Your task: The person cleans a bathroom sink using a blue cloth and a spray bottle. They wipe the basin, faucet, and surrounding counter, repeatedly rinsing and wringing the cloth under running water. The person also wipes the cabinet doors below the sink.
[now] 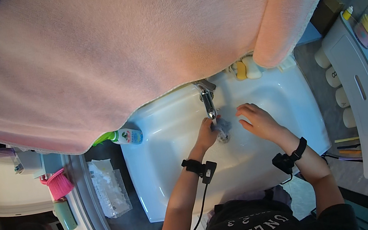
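Observation:
My left hand (206, 134) is under the chrome faucet (209, 105), gripping a small bluish-grey, see-through item (223, 126). Water runs from the spout onto that item, and its exact kind is hard to make out. Part of it is hidden by my fingers. To the right, my right hand (259, 121) hovers over the basin with loosely bent fingers apart and nothing in them. Both hands are above the white ceramic sink (175, 175), near its drain (223, 139). Each wrist wears a black strap with a small cabled device.
A large pink towel (142, 38) hangs over the sink's far side. Soap bars (246, 69) lie on the back rim. At the left stand a spray bottle (128, 136) and a clear plastic packet (109, 187). A grey rack (360, 85) holds cups at the right.

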### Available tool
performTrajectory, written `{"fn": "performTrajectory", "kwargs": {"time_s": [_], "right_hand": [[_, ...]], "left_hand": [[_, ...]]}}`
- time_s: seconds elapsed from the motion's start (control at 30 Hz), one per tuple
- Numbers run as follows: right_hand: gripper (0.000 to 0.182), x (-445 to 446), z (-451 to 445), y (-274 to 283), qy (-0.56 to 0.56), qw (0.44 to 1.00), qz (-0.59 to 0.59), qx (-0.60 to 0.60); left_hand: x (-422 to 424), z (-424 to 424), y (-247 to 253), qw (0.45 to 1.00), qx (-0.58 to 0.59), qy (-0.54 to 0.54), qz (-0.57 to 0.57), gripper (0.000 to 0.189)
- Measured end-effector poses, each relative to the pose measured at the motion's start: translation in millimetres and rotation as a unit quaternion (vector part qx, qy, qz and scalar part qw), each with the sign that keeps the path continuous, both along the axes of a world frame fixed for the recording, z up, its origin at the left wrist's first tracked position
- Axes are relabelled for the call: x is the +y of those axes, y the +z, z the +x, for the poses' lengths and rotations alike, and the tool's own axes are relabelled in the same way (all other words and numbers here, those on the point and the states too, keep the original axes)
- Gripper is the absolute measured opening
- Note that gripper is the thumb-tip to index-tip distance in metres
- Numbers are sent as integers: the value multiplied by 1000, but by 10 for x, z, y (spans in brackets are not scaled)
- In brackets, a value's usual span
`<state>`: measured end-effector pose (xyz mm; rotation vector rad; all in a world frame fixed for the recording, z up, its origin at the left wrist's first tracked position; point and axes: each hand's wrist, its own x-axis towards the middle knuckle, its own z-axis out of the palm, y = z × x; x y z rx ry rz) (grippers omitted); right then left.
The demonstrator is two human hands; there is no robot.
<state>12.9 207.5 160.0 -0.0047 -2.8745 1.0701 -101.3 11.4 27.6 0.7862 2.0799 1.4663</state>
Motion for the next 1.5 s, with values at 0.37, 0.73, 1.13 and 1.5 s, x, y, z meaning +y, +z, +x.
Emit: {"fn": "performTrajectory", "kwargs": {"time_s": [0.37, 0.73, 1.13, 1.5], "right_hand": [[47, -260, -244, -912, 14, 978, -178, -109], [68, -590, -226, -1254, -92, 944, -308, -72], [41, 160, -1019, -917, -190, 982, 10, -17], [48, 1032, -983, -1366, -350, 917, 191, -17]], "left_hand": [[-20, 115, 214, 982, -160, 35, 95, 44], [-62, 281, 376, 950, -266, 68, 149, 27], [-125, 273, 149, 959, -269, 81, 34, 34], [-119, 310, 53, 957, -273, 100, 6, 35]]}}
